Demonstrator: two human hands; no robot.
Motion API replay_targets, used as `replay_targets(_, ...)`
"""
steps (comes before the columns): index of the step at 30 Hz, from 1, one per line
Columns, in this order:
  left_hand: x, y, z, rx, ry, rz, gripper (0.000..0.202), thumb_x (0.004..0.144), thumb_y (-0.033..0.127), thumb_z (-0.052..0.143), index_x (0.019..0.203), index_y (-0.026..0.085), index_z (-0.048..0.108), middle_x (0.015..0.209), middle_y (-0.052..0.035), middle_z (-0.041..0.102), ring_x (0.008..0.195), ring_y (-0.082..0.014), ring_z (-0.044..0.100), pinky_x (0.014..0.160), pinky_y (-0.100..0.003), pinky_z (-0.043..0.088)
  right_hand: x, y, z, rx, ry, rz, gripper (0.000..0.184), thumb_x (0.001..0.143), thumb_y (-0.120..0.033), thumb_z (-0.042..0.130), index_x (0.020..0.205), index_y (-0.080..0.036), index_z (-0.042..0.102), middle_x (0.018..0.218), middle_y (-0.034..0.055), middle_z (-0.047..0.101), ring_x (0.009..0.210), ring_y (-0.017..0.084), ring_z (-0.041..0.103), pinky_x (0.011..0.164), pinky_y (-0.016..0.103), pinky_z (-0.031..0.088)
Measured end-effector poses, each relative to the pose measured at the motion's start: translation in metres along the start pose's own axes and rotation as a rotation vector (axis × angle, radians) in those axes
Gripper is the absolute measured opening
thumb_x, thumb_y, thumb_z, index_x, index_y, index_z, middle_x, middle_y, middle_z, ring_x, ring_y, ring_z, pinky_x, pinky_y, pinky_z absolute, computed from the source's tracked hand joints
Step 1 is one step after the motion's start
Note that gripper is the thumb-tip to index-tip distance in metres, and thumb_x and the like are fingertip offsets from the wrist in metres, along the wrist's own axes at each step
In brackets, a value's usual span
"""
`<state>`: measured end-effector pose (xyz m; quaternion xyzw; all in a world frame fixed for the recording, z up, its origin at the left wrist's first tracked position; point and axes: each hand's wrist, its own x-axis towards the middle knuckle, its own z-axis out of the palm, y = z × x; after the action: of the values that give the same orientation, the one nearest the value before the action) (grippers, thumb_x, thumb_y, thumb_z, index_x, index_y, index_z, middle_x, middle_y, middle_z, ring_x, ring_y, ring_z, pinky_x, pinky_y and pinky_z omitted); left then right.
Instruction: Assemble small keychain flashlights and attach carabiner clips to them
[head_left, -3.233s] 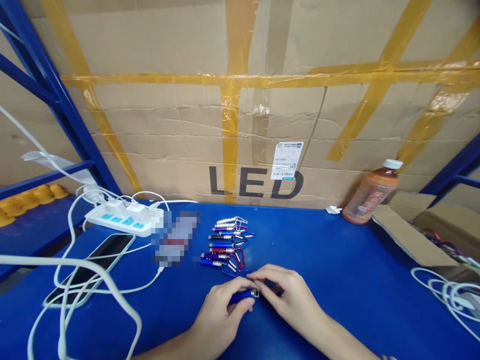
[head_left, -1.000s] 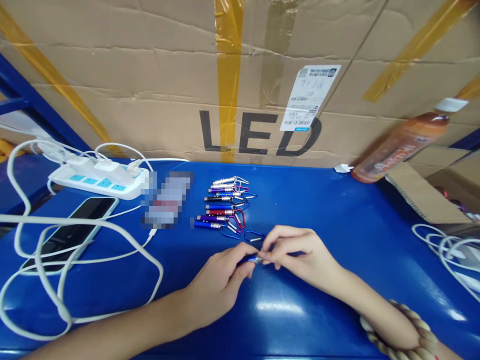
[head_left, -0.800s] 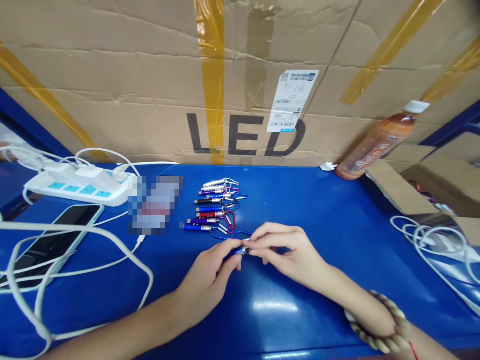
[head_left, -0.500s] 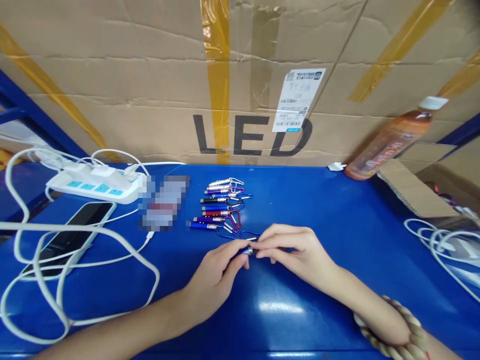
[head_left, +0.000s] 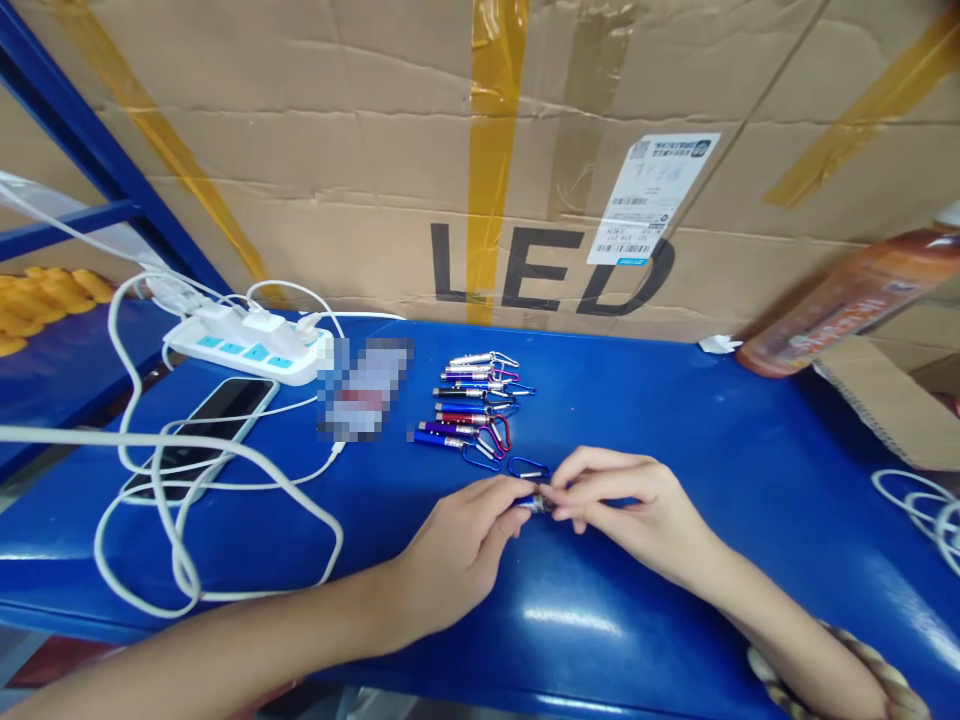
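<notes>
My left hand (head_left: 469,535) is closed round a small blue and silver keychain flashlight (head_left: 535,503), most of it covered by the fingers. At its silver end, the thumb and fingertips of my right hand (head_left: 626,495) are pinched together; whether they hold a separate small part is hidden. Just behind the fingertips a blue carabiner clip (head_left: 529,468) lies on the table, and I cannot tell whether it joins the held flashlight. Beyond it several keychain flashlights (head_left: 459,418) in silver, purple, blue, black and red lie in a column, their clips to the right.
The blue table (head_left: 637,400) backs onto a large cardboard box (head_left: 360,200) marked LED. To the left are a white power strip (head_left: 247,345), a phone (head_left: 217,425), a blurred-out device (head_left: 367,390) and looping white cables (head_left: 247,437). An orange drink bottle (head_left: 847,305) leans at the right.
The view has swung left, so everything sits further right in the picture. Both hands stay together at the flashlight, with a bit more of its silver end showing between the fingertips.
</notes>
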<state>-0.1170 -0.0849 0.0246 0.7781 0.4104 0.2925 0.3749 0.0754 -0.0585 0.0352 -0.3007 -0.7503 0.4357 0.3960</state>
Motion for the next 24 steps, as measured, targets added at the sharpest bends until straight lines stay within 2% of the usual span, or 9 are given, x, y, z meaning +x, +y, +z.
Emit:
replay_targets(4,0.0,0.0,-0.001,0.004,-0.003,0.023,0.021,0.091,0.015,0.037,0.093,0.019,0.058,0.086,-0.0021,0.064,0.078,-0.0152,0.058,0.073,-0.025,0.044,0.001,0.001,0.002,-0.043,-0.011,-0.055,0.017,0.082,-0.019,0.061,0.07,-0.017,0.073,0.073,0.0034,0.061,0.053,0.007,0.058,0.049,0.018,0.053)
replay_targets(11,0.0,-0.001,-0.001,0.073,-0.055,0.003,0.02,0.091,0.016,0.037,0.095,0.02,0.057,0.091,-0.003,0.067,0.084,-0.0177,0.062,0.076,-0.028,0.046,-0.002,0.007,0.002,-0.116,-0.034,-0.128,0.022,0.084,-0.02,0.058,0.066,-0.016,0.07,0.072,0.0038,0.061,0.057,0.009,0.06,0.053,0.02,0.051)
replay_targets(16,0.0,-0.004,0.002,0.17,-0.096,0.001,0.022,0.091,0.015,0.035,0.095,0.017,0.056,0.089,-0.0056,0.067,0.083,-0.0203,0.062,0.074,-0.032,0.047,-0.005,0.016,0.001,-0.208,-0.072,-0.102,0.018,0.083,-0.018,0.06,0.068,-0.017,0.071,0.074,0.0035,0.063,0.062,0.009,0.061,0.056,0.019,0.048)
replay_targets(24,0.001,-0.009,0.002,0.159,-0.059,0.014,0.021,0.091,0.015,0.037,0.092,0.018,0.057,0.088,-0.0049,0.066,0.082,-0.0194,0.06,0.076,-0.031,0.046,-0.005,0.02,0.006,-0.221,-0.009,-0.11,0.017,0.082,-0.017,0.062,0.067,-0.018,0.071,0.072,0.0021,0.062,0.063,0.008,0.059,0.056,0.019,0.046)
